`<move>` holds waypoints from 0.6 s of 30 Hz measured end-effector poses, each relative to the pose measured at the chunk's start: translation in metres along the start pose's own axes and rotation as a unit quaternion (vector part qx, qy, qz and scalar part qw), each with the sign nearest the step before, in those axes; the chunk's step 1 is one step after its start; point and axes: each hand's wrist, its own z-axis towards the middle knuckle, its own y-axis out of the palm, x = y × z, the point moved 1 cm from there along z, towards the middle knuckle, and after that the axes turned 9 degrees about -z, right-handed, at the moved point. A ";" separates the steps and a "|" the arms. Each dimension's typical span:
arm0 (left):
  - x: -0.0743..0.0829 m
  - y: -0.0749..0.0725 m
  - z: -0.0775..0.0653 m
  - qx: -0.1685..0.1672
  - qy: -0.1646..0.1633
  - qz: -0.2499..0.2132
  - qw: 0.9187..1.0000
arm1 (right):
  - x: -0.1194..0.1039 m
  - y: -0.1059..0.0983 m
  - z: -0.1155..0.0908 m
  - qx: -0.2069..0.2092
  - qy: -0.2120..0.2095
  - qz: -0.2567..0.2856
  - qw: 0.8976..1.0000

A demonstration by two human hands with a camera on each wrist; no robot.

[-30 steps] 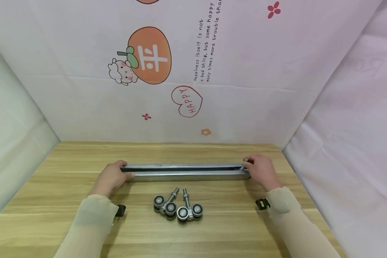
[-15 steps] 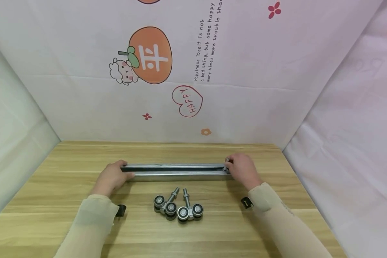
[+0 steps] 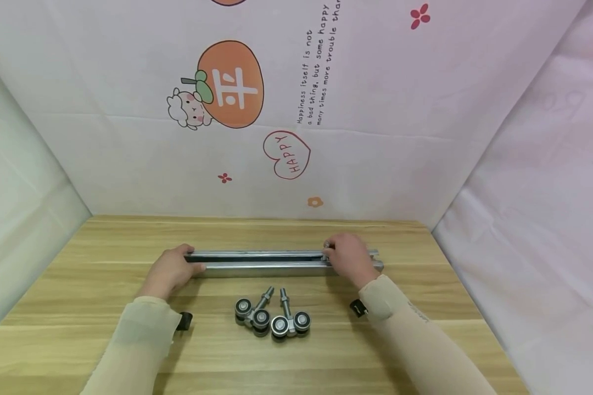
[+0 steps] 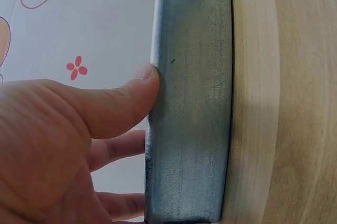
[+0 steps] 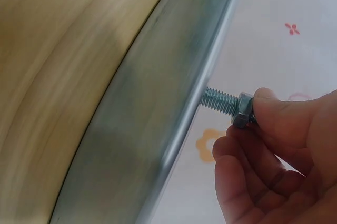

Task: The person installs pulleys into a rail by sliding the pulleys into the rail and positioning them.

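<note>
A slotted steel track (image 3: 262, 271) lies across the table with its open slot upward. At its left end, my left hand (image 3: 170, 269) grips it, the thumb (image 4: 139, 84) on the near edge and fingers on the far side. Toward the track's right end, my right hand (image 3: 350, 258) pinches a threaded bolt (image 5: 220, 100) near its nut (image 5: 243, 110). That bolt stands up out of the slot; whatever it joins inside the track is hidden. Two loose roller trolleys lie in front: a left trolley (image 3: 262, 317) and a right trolley (image 3: 279, 327), each with black-and-silver wheels and a bolt stem.
The wood-grain table (image 3: 217, 365) meets a printed white cloth backdrop (image 3: 375, 164) behind the track. More white cloth hangs at the left and right sides. Both trolleys lie close together, between the forearms.
My right hand has slid the bolt leftward along the slot, away from the track's right end, which now shows. The left hand, the track and the loose trolleys stay in place.
</note>
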 end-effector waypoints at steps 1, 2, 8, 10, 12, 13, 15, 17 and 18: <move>0.000 0.000 0.000 0.000 0.000 0.000 1.000 | -0.004 0.001 0.001 -0.002 -0.001 0.000 1.000; 0.000 0.000 0.000 0.000 -0.001 0.000 1.000 | -0.008 0.001 0.002 -0.001 -0.002 0.001 1.000; 0.001 0.001 -0.001 -0.001 -0.005 -0.001 1.000 | -0.029 0.005 0.007 -0.003 -0.016 -0.011 1.000; 0.001 0.001 -0.001 -0.002 -0.005 0.002 1.000 | -0.035 0.007 0.009 -0.003 -0.020 -0.017 1.000; 0.001 0.000 -0.001 -0.001 -0.006 0.002 1.000 | -0.040 0.008 0.010 -0.003 -0.022 -0.019 1.000; 0.001 0.000 -0.001 -0.001 -0.006 0.003 1.000 | -0.043 0.009 0.011 -0.002 -0.023 -0.017 1.000; 0.001 0.001 -0.001 0.001 -0.004 0.001 1.000 | -0.048 0.010 0.013 0.001 -0.027 -0.017 0.999; 0.002 0.000 0.000 0.002 -0.002 0.000 1.000 | -0.054 0.011 0.015 0.000 -0.031 -0.015 0.999; 0.001 0.000 0.000 0.003 -0.001 0.001 1.000 | -0.057 0.012 0.016 -0.002 -0.033 -0.015 0.999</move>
